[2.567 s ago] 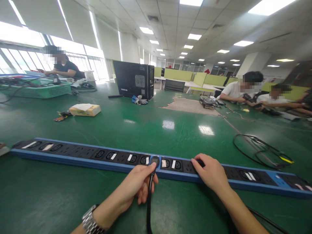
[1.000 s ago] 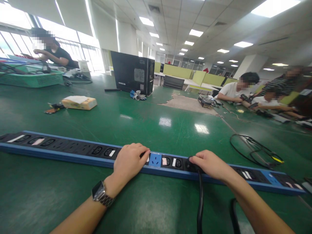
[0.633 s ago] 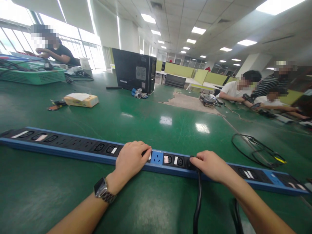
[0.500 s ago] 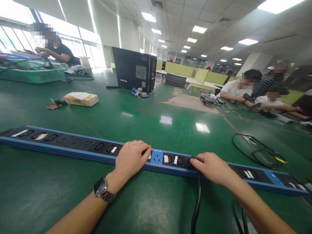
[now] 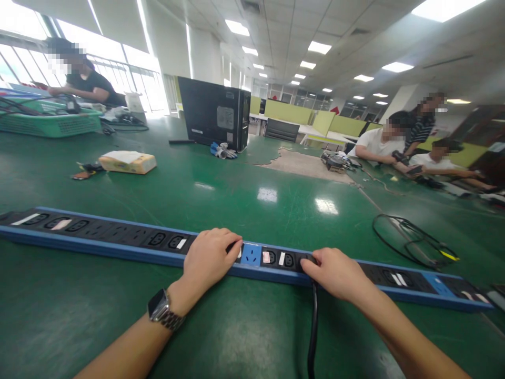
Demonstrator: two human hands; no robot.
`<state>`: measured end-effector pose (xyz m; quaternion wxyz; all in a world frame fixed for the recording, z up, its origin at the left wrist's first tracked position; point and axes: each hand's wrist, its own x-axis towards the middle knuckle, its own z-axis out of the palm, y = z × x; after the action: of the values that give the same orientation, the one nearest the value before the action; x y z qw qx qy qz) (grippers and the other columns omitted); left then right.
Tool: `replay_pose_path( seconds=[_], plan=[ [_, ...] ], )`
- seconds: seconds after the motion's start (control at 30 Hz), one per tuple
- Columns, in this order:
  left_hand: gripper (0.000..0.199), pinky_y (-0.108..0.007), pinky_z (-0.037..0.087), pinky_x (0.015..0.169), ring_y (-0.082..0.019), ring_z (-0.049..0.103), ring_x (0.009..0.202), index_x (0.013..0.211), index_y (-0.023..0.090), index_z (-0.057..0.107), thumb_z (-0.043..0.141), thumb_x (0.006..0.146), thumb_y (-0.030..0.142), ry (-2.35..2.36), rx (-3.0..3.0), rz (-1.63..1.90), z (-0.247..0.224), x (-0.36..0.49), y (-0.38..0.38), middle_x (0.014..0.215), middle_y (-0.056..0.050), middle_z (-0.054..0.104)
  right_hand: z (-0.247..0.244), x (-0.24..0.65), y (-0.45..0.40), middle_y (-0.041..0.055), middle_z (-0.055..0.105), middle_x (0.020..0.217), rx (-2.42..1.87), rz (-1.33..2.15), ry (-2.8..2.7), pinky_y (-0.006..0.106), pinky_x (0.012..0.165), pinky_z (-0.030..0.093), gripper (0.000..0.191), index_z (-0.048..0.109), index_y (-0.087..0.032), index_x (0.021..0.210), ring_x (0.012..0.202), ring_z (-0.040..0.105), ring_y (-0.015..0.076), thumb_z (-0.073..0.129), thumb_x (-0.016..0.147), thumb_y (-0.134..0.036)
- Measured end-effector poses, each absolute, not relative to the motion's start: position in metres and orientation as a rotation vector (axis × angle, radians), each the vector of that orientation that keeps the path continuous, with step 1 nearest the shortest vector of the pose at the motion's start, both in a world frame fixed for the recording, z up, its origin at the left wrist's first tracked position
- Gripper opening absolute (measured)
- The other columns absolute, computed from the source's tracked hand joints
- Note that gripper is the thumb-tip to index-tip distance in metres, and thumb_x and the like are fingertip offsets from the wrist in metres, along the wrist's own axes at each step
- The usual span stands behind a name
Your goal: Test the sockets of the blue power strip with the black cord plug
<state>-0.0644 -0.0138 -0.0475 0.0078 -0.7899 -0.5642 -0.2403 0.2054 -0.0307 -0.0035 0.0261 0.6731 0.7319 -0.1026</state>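
- Power strip lies lengthwise across the green table, sockets facing up.
- Left hand: grip closed over the strip, just left of the blue socket; wristwatch worn on this arm.
- Right hand: grip pinches a black plug at the strip, right of the blue socket; full seating cannot be determined.
- Black cord runs from the plug toward the near side.
- Coiled black cable lies beyond the strip, at right.
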Motion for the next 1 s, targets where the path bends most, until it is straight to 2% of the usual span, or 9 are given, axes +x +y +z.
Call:
replay_pose_path(
  seconds=[0.23,0.43,0.67,0.83,1.0],
  plan=[
    [0.029,-0.036,0.045,0.081,-0.021,0.062,0.088,0.091,0.023,0.070,0.043,0.091,0.035,-1.760,-2.481,-0.740,-0.047,-0.065,-0.013,0.091,-0.003,0.072,0.011,0.207,-0.030,0.0040,0.065,0.066,2.230,-0.275,2.212,0.027,0.051,0.028,0.061,0.058,-0.023,0.060,0.062,0.057,0.0192,0.034,0.078,-0.076],
    [0.030,-0.037,0.045,0.082,-0.021,0.062,0.088,0.092,0.023,0.070,0.043,0.091,0.036,-1.777,-2.478,-0.726,-0.046,-0.064,-0.014,0.092,-0.003,0.072,0.012,0.202,-0.028,0.0055,0.065,0.066,2.110,-0.200,2.203,0.027,0.050,0.025,0.045,0.061,-0.021,0.060,0.061,0.058,0.0188,0.045,0.080,-0.058],
    [0.030,-0.037,0.045,0.080,-0.021,0.063,0.086,0.091,0.023,0.070,0.043,0.090,0.036,-1.758,-2.479,-0.737,-0.047,-0.065,-0.013,0.091,-0.003,0.072,0.013,0.203,-0.029,0.0037,0.061,0.059,2.137,-0.203,2.238,0.027,0.048,0.023,0.043,0.058,-0.021,0.055,0.055,0.052,0.0159,0.050,0.078,-0.056],
    [0.031,-0.036,0.045,0.081,-0.020,0.063,0.088,0.091,0.024,0.070,0.042,0.091,0.036,-1.755,-2.472,-0.743,-0.047,-0.065,-0.013,0.093,-0.003,0.072,0.028,0.218,-0.031,-0.0018,0.047,0.049,2.304,-0.293,2.375,0.025,0.048,0.024,0.044,0.042,-0.021,0.049,0.050,0.042,0.0115,0.050,0.078,-0.053],
    [0.030,-0.036,0.045,0.081,-0.021,0.063,0.088,0.091,0.024,0.070,0.043,0.091,0.036,-1.764,-2.468,-0.736,-0.046,-0.064,-0.014,0.092,-0.003,0.072,0.056,0.268,-0.036,-0.0047,0.032,0.046,2.529,-0.317,2.382,0.026,0.047,0.024,0.051,0.032,-0.022,0.050,0.046,0.034,0.0100,0.050,0.075,-0.062]
  ],
)
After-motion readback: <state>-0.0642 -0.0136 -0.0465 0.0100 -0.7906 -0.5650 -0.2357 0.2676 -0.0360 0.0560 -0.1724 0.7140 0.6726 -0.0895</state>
